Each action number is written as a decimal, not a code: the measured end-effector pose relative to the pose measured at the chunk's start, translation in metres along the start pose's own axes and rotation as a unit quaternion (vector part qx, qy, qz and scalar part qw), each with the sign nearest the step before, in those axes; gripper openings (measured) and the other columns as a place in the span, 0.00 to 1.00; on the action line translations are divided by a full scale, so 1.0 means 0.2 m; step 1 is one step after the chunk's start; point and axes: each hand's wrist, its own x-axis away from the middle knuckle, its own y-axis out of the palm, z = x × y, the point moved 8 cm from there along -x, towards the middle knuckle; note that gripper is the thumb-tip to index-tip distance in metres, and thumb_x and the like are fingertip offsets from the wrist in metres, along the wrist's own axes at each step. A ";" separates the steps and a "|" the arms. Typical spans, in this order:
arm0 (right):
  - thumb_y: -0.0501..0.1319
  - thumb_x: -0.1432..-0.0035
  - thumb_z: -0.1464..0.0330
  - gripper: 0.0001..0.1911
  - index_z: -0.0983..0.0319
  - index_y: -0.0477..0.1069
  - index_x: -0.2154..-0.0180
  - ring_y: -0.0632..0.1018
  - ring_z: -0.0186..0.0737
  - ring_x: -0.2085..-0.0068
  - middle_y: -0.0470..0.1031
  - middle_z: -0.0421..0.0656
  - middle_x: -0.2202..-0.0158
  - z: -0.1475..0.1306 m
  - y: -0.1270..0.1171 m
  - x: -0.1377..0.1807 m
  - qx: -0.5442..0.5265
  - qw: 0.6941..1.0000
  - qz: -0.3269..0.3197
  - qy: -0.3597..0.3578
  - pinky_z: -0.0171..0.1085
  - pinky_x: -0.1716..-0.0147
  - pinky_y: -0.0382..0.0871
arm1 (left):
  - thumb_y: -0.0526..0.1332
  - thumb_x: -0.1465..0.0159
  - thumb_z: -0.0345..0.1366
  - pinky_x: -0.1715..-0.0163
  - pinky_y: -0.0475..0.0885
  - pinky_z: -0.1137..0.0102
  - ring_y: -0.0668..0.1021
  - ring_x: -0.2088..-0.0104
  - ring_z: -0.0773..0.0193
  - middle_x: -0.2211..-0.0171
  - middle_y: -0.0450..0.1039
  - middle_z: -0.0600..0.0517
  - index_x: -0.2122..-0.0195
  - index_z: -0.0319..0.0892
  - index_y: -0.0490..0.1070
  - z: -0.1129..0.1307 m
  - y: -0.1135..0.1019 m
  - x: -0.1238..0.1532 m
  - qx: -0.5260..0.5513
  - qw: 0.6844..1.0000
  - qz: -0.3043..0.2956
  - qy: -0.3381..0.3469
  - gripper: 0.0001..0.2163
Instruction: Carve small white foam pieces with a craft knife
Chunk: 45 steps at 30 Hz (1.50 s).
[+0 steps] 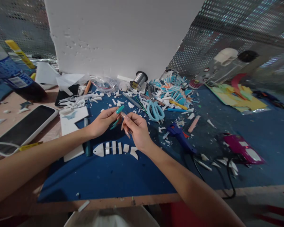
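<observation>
My left hand (106, 119), with long teal nails, is pinched at the fingertips close to my right hand (137, 129). The fingers of my right hand are also closed in a pinch, their tips meeting those of the left. Whatever lies between them is too small and hidden to make out. Below the hands, a white foam fish skeleton (114, 148) lies in separate pieces: a head with an eye hole, several bars and a forked tail. A teal pen-like tool (87, 142) lies left of the head, beside a notched white foam sheet (72, 135).
Light-blue scissors (155, 111), a wire spool (139, 81) and a heap of white and blue scraps (172, 91) lie behind the hands. A blue glue gun (181, 137) with a cord is at right. A phone (26, 126) and a dark drink bottle (16, 75) are left.
</observation>
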 end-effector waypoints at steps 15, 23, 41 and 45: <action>0.59 0.42 0.61 0.17 0.61 0.63 0.79 0.61 0.25 0.86 0.63 0.33 0.85 -0.01 0.00 0.01 0.003 1.000 0.000 0.004 0.30 0.86 0.56 | 0.57 0.38 0.47 0.81 0.58 0.76 0.62 0.80 0.74 0.80 0.59 0.57 0.75 0.39 0.63 -0.01 0.00 0.00 0.006 1.000 -0.003 -0.009 0.16; 0.60 0.43 0.61 0.17 0.61 0.63 0.79 0.61 0.25 0.86 0.62 0.32 0.85 -0.01 0.00 0.00 -0.004 1.000 -0.003 0.005 0.30 0.86 0.55 | 0.57 0.38 0.46 0.81 0.58 0.76 0.62 0.80 0.74 0.79 0.59 0.57 0.75 0.39 0.63 -0.02 0.00 0.00 0.006 1.000 -0.011 -0.011 0.16; 0.60 0.43 0.58 0.18 0.60 0.60 0.79 0.62 0.26 0.85 0.64 0.33 0.84 0.02 -0.02 0.00 0.055 0.998 0.016 0.007 0.32 0.83 0.55 | 0.51 0.35 0.47 0.81 0.57 0.75 0.60 0.80 0.73 0.80 0.58 0.57 0.74 0.41 0.60 0.06 -0.01 0.01 -0.166 0.985 0.046 0.028 0.16; 0.59 0.41 0.60 0.16 0.60 0.61 0.77 0.62 0.27 0.82 0.61 0.32 0.83 0.03 -0.04 -0.02 0.090 0.995 0.030 -0.025 0.32 0.81 0.58 | 0.50 0.34 0.45 0.79 0.58 0.75 0.62 0.79 0.72 0.80 0.59 0.57 0.75 0.41 0.59 0.08 -0.03 0.02 -0.221 0.972 0.070 0.045 0.16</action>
